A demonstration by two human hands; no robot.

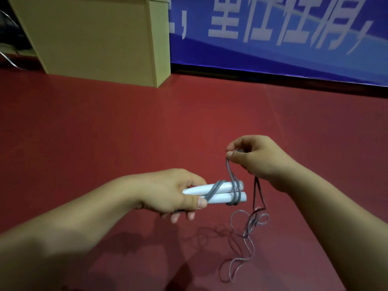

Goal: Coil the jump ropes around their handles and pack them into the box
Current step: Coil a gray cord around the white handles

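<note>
Pinching a doubled grey rope [231, 175] between right hand [258, 158] thumb and curled fingers above two white handles [216, 194] clamped side by side in the left hand [168, 192], a few turns wound on, slack trailing onto red floor [126, 127], cardboard box [94, 36] well beyond.

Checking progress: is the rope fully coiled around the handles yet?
No. A few turns circle the white handles; the rest of the rope trails loose on the red floor.

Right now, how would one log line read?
step: coiling | left hand: grips handles | right hand: pinches rope | slack: on floor | box: beyond
</note>
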